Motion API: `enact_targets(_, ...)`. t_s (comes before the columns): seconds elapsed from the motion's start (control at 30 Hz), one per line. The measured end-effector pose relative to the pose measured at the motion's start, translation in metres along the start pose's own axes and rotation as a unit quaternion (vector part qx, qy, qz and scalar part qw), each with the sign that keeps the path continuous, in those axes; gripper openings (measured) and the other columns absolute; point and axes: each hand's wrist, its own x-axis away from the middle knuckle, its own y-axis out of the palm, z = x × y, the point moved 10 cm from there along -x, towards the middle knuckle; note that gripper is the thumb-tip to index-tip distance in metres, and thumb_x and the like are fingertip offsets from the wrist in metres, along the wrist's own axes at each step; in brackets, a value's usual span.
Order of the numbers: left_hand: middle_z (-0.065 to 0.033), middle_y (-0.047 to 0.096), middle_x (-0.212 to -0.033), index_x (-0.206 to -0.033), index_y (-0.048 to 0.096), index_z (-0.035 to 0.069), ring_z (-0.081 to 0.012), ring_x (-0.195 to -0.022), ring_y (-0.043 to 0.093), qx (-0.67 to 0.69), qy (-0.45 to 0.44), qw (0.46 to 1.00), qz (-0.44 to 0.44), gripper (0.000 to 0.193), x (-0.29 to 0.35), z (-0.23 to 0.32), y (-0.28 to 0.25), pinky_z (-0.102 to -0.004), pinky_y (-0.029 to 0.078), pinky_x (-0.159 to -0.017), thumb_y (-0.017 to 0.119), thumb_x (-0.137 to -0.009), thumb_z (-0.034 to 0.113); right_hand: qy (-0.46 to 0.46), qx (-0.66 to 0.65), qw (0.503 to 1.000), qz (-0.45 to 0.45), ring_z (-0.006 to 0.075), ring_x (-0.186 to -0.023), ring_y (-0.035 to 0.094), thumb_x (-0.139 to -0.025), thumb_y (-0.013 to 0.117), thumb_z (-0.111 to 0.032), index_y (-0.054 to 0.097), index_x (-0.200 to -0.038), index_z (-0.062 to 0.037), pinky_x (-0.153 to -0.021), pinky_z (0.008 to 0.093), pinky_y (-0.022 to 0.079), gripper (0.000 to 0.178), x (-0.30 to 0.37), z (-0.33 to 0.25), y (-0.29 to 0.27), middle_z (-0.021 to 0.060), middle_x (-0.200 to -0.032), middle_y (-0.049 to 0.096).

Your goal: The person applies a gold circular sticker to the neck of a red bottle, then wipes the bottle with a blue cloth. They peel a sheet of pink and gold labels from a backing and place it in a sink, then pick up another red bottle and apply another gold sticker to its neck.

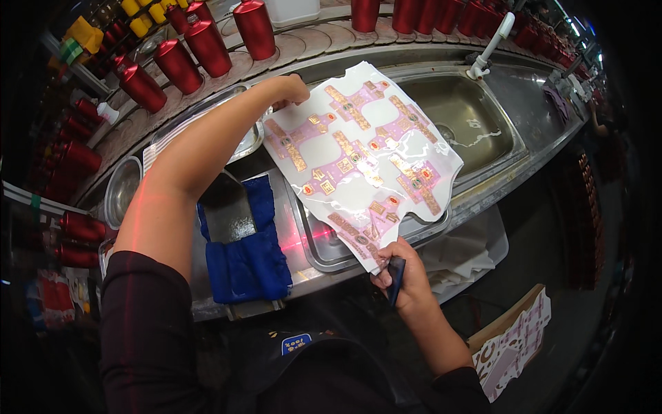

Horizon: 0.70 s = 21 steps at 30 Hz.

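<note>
A large white sheet (372, 114) printed with pink and gold label shapes spreads over the counter and the near edge of the sink, its outline cut unevenly. At its far left edge, my left hand (293, 91) is closed on the margin, the fingertips partly hidden. My right hand (407, 276) is closed at the sheet's near corner, around a tool with a dark blue handle (396, 280). The tool's working end is hidden, so its kind cannot be told. Beneath the sheet lies a shallow metal tray (318, 259).
A steel sink (507, 141) holds water under a white faucet (493, 45). Red bottles (207, 48) line the conveyor behind. A blue cloth (249, 272) lies left of the tray, near a metal bowl (124, 186). More printed sheets (514, 352) sit in a box lower right.
</note>
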Motion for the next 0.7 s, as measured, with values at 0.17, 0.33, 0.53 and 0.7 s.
enact_targets(0.17, -0.0152, 0.065, -0.081, -0.094, 0.067, -0.003, -0.0274, -0.067, 0.064, 0.022, 0.025, 0.999, -0.034, 0.027, -0.001, -0.004, -0.005, -0.041, 0.051, -0.058, 0.063, -0.078, 0.018, -0.029, 0.083, 0.996, 0.024, 0.0145, -0.038, 0.044, -0.083, 0.057, -0.004, 0.051, -0.101, -0.0051, -0.038, 0.0275, 0.035, 0.019, -0.001, -0.003, -0.004, 0.0055, -0.064, 0.055)
enact_targets(0.33, -0.0112, 0.062, -0.078, -0.079, 0.067, 0.003, -0.0215, -0.067, 0.059, 0.131, 0.042, 0.991, -0.002, 0.023, 0.006, -0.005, -0.011, -0.0358, 0.043, -0.058, 0.067, -0.073, 0.025, -0.033, 0.065, 0.997, 0.018, 0.0132, -0.038, 0.044, -0.082, 0.058, -0.003, 0.052, -0.102, -0.0053, -0.038, 0.0273, 0.035, 0.021, -0.001, -0.002, -0.001, 0.005, -0.065, 0.055)
enact_targets(0.53, -0.0163, 0.068, -0.091, -0.086, 0.068, 0.001, -0.0262, -0.078, 0.063, 0.013, 0.013, 0.999, -0.044, 0.024, -0.011, -0.013, 0.004, -0.0368, 0.047, -0.066, 0.065, -0.073, 0.021, -0.035, 0.044, 0.998, -0.002, 0.0129, -0.048, 0.05, -0.083, 0.055, 0.002, 0.057, -0.107, -0.0015, -0.044, 0.0262, 0.04, 0.025, 0.001, -0.001, 0.003, 0.0067, -0.077, 0.06)
enact_targets(0.7, -0.0247, 0.068, -0.103, -0.101, 0.065, -0.002, -0.0347, -0.091, 0.066, -0.092, 0.17, 0.981, 0.002, 0.029, -0.004, 0.009, 0.003, -0.0429, 0.051, -0.076, 0.057, -0.075, 0.007, -0.124, 0.082, 0.989, 0.026, 0.011, -0.067, 0.058, -0.081, 0.052, 0.005, 0.061, -0.112, 0.0039, -0.06, 0.0256, 0.047, 0.032, 0.001, -0.01, 0.01, 0.0068, -0.089, 0.066)
